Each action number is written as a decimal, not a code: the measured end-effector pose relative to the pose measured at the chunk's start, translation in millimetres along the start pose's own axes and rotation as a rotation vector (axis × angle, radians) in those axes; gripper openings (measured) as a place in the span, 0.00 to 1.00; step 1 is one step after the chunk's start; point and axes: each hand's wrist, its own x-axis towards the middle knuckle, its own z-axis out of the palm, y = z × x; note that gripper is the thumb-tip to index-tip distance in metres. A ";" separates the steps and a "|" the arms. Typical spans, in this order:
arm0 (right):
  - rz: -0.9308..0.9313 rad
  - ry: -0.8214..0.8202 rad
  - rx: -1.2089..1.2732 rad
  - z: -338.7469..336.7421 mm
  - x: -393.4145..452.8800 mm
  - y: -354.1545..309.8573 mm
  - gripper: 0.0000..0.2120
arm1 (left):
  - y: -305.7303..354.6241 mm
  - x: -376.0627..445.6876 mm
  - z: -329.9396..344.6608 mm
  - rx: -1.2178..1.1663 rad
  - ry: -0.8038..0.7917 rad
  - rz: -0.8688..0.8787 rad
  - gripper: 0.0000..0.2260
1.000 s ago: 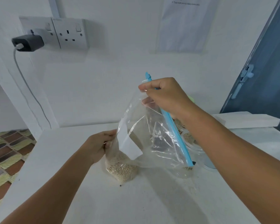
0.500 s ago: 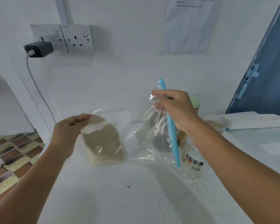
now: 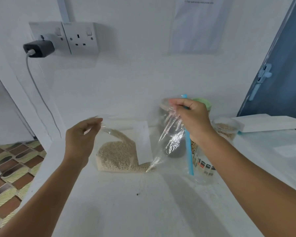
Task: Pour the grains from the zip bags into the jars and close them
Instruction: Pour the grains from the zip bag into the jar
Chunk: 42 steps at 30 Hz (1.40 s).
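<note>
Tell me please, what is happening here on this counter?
A person is handling a clear zip bag of pale grains over a white counter. The left hand pinches one corner of the bag, and the right hand grips its blue zip strip, which hangs downward. The grains sit in the bag's lower part. Jars stand behind the right hand, one with a green lid. Nothing is being poured yet.
</note>
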 end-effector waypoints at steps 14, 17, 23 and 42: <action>0.004 0.079 -0.003 -0.5 -8.5 20.3 0.16 | -14.4 16.1 -19.5 -0.210 0.081 -0.600 0.09; 0.004 0.083 -0.009 2.1 -7.6 21.6 0.16 | -16.0 29.0 -19.5 -0.231 -0.011 -0.744 0.09; 0.027 0.068 -0.014 7.8 -7.6 19.6 0.16 | -0.7 40.9 -11.8 -0.335 -0.069 -0.707 0.09; 0.027 0.107 -0.054 8.9 -6.8 9.5 0.16 | 15.2 45.4 -0.2 -0.209 -0.013 -0.363 0.11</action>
